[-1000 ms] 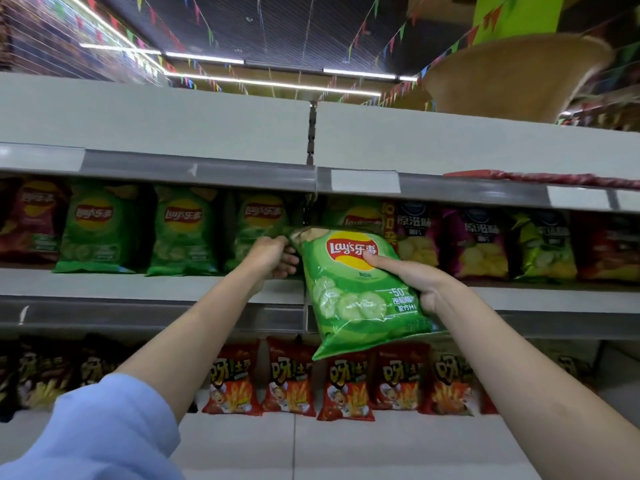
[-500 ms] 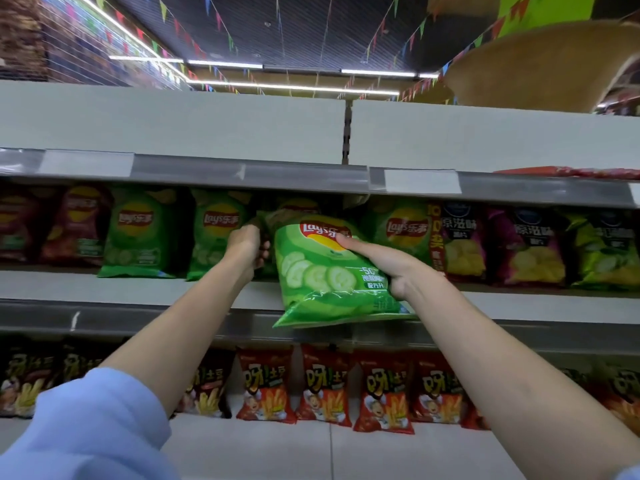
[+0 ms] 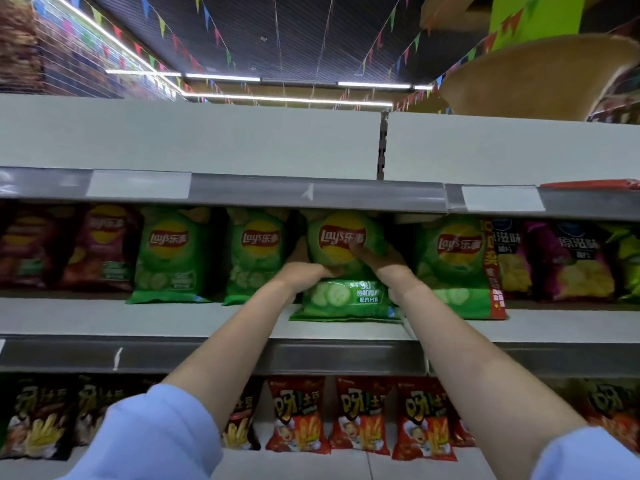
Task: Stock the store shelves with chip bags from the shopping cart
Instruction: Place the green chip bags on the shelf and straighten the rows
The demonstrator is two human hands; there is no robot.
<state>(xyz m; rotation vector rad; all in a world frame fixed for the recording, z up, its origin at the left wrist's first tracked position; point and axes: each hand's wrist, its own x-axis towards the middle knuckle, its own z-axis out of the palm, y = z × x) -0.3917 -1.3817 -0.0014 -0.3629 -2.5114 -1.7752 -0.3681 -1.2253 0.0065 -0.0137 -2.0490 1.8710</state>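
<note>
A white metal shelf (image 3: 114, 318) with a grey front rail runs across the middle of the view, beneath an upper white shelf (image 3: 311, 194) whose rail carries blank white label strips. From the left, the middle shelf holds dark red crisp bags (image 3: 100, 249), then two upright glossy green crisp bags with a red-and-yellow round logo (image 3: 173, 258), one just beside the other. Right of these, both forearms reach up and far into the shelf, crossing the grey rail and hiding part of the row. The left hand (image 3: 306, 271) presses against the left side of the green cucumber-flavour crisp bag in the centre (image 3: 343, 299), fingers curled around its edge; the right hand (image 3: 379, 259) lies on the bag's front, fingers spread over the lower part of the logo and closed on the right side. The bag stands on the middle shelf in the gap between its green neighbours, its bottom seam on the white surface near the front edge, its top under the upper shelf; its face shows pale cucumber slices and white lettering. Just to the right stands another green bag with a red vertical side banner (image 3: 460, 268), then purple bags with yellow crisps (image 3: 571, 261). On the lower shelf, black fry-snack bags (image 3: 38, 420) lie left and red fry-snack bags (image 3: 298, 415) centre. Light blue sleeves (image 3: 152, 434) frame the near edge.
</note>
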